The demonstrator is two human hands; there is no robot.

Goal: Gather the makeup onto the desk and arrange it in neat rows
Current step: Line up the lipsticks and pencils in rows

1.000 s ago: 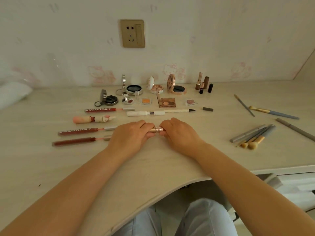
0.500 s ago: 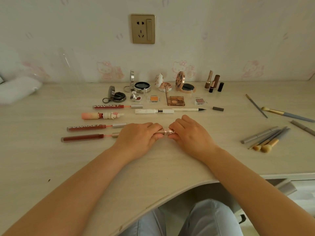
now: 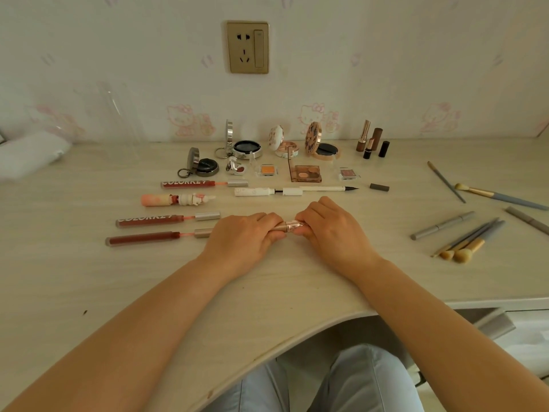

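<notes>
A rose-gold makeup tube [image 3: 289, 226] lies level between my two hands at the middle of the pale desk [image 3: 89, 278]. My left hand [image 3: 243, 240] grips its left end and my right hand [image 3: 332, 230] grips its right end; only the middle shows. Left of my hands lie red lip gloss tubes [image 3: 150, 220] in rows with their wands pulled out. A white eyeliner pen [image 3: 294, 190] lies just beyond my hands. Open compacts [image 3: 246, 148] and small eyeshadow pans [image 3: 306, 173] stand in rows near the wall, with lipsticks [image 3: 371, 141] at the right.
A loose bunch of makeup brushes [image 3: 466, 240] and grey pencils [image 3: 445, 182] lies scattered at the right of the desk. A small grey cap [image 3: 379, 187] sits beside the eyeliner. A white cloth [image 3: 26, 156] rests at far left. The desk's curved front edge runs above my knees.
Both hands keep their hold on the rose-gold tube. A little more of the tube shows between them now. The view has shifted slightly.
</notes>
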